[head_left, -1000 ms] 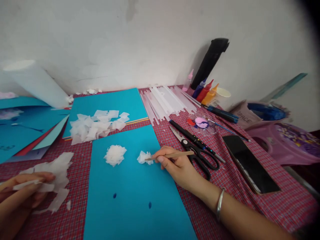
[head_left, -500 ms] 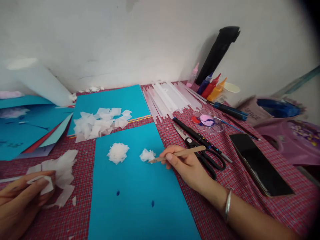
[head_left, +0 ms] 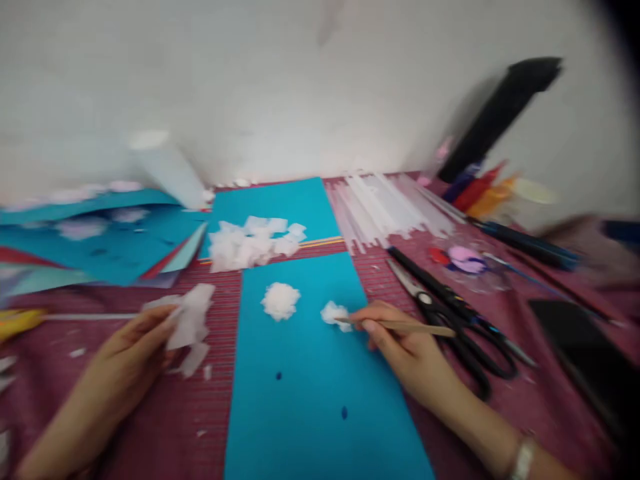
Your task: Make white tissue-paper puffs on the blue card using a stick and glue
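Observation:
My right hand (head_left: 405,347) is closed round a wooden craft stick (head_left: 415,327). Its tip touches a small white tissue-paper tuft (head_left: 335,316) on the blue sheet of paper (head_left: 295,440). A fuller round white tuft (head_left: 281,301) sits to the left on that sheet, with two dark blue dots (head_left: 279,376) lower down. My left hand (head_left: 135,353) is off the sheet's left side, fingertips pinched at white tissue-paper pieces (head_left: 193,317). Motion blur softens the view, so which piece the fingers grip is hard to make out.
Cut tissue squares (head_left: 255,241) lie on a second blue sheet (head_left: 280,197) behind. Pale strips (head_left: 385,207) are beside it. Black-handled scissors (head_left: 465,340), pens, paint bottles (head_left: 480,190) and a phone (head_left: 575,353) occupy the right. A yellow-handled tool (head_left: 20,323) and folded papers are left.
The view has swung left, so things sit further right. My left hand has moved toward the tissue pieces beside the sheet. The craft stick's tip has shifted onto the small tuft.

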Tool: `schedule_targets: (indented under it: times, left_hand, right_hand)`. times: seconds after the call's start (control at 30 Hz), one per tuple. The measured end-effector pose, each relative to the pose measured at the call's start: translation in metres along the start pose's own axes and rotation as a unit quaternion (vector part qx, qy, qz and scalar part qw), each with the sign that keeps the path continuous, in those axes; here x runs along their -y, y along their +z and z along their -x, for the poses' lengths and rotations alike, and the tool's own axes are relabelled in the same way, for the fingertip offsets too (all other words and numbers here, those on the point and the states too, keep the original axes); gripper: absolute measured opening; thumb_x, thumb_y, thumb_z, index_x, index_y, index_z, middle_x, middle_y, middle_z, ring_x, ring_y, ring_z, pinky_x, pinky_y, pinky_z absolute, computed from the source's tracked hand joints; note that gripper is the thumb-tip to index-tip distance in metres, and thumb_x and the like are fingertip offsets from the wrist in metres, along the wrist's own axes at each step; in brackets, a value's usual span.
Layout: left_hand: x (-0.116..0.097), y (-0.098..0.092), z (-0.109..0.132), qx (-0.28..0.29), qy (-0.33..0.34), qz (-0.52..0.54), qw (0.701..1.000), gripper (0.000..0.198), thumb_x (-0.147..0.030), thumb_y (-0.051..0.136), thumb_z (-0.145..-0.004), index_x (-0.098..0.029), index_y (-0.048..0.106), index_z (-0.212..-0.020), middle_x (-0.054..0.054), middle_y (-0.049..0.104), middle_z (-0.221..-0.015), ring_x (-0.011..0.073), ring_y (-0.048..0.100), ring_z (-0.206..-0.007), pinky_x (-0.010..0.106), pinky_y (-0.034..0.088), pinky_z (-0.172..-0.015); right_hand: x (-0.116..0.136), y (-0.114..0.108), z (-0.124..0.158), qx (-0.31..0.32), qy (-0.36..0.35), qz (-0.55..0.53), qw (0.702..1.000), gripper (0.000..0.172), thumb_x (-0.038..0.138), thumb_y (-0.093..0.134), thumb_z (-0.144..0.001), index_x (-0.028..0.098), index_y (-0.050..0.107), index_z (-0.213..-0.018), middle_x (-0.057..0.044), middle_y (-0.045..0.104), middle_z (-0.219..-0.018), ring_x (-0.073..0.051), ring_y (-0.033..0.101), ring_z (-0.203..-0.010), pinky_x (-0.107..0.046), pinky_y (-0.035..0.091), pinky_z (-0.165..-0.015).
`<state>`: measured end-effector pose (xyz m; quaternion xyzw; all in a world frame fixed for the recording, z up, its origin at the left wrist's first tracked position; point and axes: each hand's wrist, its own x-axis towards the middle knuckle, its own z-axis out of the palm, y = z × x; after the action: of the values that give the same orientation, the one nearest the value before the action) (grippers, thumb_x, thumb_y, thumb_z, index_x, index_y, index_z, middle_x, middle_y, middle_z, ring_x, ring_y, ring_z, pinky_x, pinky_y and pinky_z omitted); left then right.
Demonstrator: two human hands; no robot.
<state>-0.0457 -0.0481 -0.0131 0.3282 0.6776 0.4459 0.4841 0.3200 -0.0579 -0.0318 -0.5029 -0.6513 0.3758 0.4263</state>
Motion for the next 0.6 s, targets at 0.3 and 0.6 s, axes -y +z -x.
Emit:
schedule_targets:
  times: [0.3, 0.6]
  left_hand:
    - [-0.003, 0.007, 0.007, 0.04, 0.048, 0.064, 0.996, 0.049, -0.024, 0.083, -0.059, -0.017, 0.063, -0.103, -0.002, 0.068, -0.067, 0.0081, 0.059, -0.049, 0.017, 0.048, -0.049]
    - [-0.033, 0.008, 0.004, -0.005, 0.06, -0.08, 0.995, 0.03, -0.017, 0.076, -0.06, -0.027, 0.07, -0.087, -0.011, 0.073, -0.076, 0.0118, 0.063, -0.066, 0.018, 0.052, -0.055]
  right_hand:
    - [0.0, -0.01, 0.001, -0.035, 0.055, -0.042, 0.997, 0.023, 0.042, 0.057, -0.085, 0.023, 0.068, -0.088, -0.002, 0.066, -0.065, -0.018, 0.062, -0.06, -0.028, 0.052, -0.055]
    - [0.001, -0.005, 0.007, -0.018, 0.068, -0.093, 0.993, 0.019, 0.036, 0.055, -0.086, 0.019, 0.062, -0.082, -0.002, 0.064, -0.069, -0.016, 0.059, -0.063, -0.027, 0.049, -0.059]
